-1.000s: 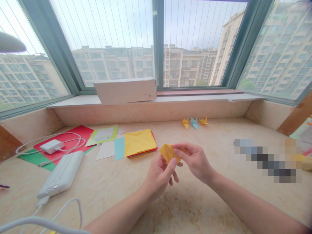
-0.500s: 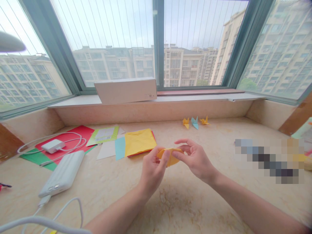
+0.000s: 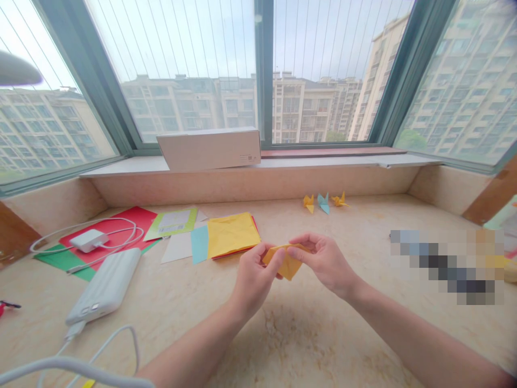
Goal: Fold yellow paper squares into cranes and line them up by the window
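Observation:
A small folded piece of yellow origami paper [image 3: 289, 265] is held up between my two hands, its lower corner pointing down. My left hand [image 3: 255, 276] pinches its left side, thumb on the near face and fingers behind. On the upper right edge, my right hand [image 3: 323, 260] grips the paper between thumb and fingers. Just beyond my left hand lies a stack of yellow paper sheets [image 3: 233, 235], with red sheets showing beneath and a light blue sheet [image 3: 199, 244] at its left. Farther back stand a yellow paper crane [image 3: 308, 203], a blue one [image 3: 323, 202] and another yellow one [image 3: 340, 199].
At left, a white power bank [image 3: 104, 288] with cables and a white charger [image 3: 89, 241] lie near red paper [image 3: 139, 223] and green paper [image 3: 56, 260]. A long white box [image 3: 210, 151] sits on the sill. A blurred-out patch [image 3: 440, 264] covers something at right.
The folded paper has tilted so that more of its near face and its lower corner show. My right thumb and fingers have shifted slightly along its top edge.

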`<state>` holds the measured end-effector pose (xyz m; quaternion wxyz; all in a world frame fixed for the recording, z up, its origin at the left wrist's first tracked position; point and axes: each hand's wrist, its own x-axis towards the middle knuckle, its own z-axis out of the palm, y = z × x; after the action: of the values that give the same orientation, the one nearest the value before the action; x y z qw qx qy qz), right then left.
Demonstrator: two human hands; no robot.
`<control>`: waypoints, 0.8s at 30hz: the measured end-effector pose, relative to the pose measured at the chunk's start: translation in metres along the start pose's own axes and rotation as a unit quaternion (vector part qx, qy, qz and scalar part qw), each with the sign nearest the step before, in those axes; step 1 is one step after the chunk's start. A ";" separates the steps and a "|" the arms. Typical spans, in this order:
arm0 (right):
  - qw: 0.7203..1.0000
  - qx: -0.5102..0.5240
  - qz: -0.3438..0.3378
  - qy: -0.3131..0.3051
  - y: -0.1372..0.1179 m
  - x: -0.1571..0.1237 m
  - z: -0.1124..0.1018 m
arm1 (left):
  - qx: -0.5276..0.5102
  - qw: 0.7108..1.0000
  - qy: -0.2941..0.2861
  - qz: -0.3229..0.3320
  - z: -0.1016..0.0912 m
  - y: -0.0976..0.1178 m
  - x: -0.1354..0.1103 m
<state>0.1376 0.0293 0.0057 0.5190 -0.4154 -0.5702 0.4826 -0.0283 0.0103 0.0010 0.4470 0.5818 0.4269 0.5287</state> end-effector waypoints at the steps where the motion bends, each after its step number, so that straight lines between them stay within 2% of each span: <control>1: 1.000 0.001 0.006 -0.004 -0.001 0.000 0.000 | 0.003 1.000 -0.005 -0.003 0.000 0.000 0.000; 6: 0.998 0.033 0.033 -0.048 -0.005 0.001 -0.002 | -0.001 1.000 0.003 -0.002 0.002 0.001 0.001; 11: 0.997 0.069 0.038 -0.024 -0.008 -0.001 0.001 | -0.025 1.000 -0.004 0.003 0.002 0.002 0.001; 14: 0.995 0.083 0.046 -0.031 -0.009 -0.002 0.002 | -0.036 0.999 -0.006 0.003 0.001 0.001 0.002; 19: 0.992 0.101 0.066 -0.026 -0.002 0.000 0.002 | -0.062 0.998 -0.009 -0.022 0.001 -0.001 0.003; 24: 0.996 0.071 0.036 -0.042 0.001 0.000 0.001 | -0.070 0.997 -0.002 -0.023 0.000 -0.001 0.004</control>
<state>0.1364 0.0294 0.0045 0.5051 -0.3768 -0.5406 0.5573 -0.0280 0.0140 0.0005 0.4994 0.5401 0.4013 0.5458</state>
